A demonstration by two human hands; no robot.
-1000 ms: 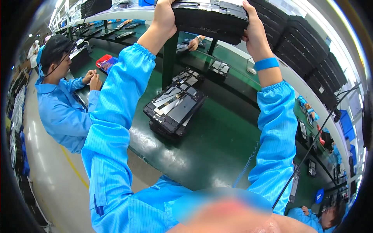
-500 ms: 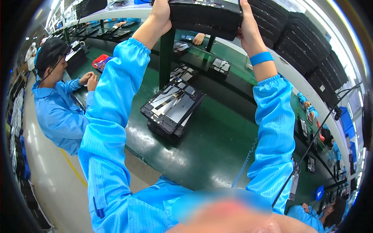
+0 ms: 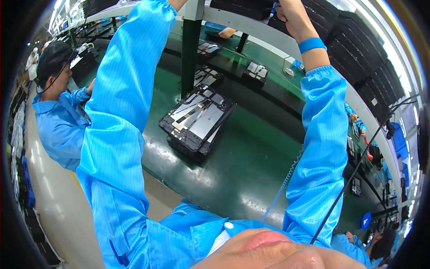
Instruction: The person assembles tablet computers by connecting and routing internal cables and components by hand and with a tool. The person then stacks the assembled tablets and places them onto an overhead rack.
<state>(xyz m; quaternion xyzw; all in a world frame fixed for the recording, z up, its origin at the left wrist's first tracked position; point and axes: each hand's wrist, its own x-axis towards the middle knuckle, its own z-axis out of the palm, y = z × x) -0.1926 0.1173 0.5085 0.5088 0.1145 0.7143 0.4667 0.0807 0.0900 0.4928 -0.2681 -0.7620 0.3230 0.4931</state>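
Observation:
Both my arms reach up in blue sleeves. My left hand is past the upper edge; only its wrist shows beside the shelf post. My right hand (image 3: 293,19), with a blue band at the wrist, is at the shelf with its fingers curled. A small blue-and-white bit shows by the fingertips, too small to make out. Left of these fingers a black tray (image 3: 244,9) is on the shelf (image 3: 237,18), partly cut off by the upper edge. Below, a stack of black trays with opened flat electronic devices (image 3: 197,119) lies on the green table (image 3: 251,157).
Tall stacks of black trays (image 3: 358,54) fill the shelf at right. A dark green post (image 3: 190,58) rises behind the device stack. A coiled blue cord (image 3: 282,186) hangs by my right arm. At left a co-worker (image 3: 60,112) in blue is at the table.
The black tray, held up between both hands before, is now farther back on the shelf. My left hand has gone out of the picture; my right hand has moved up and slightly right.

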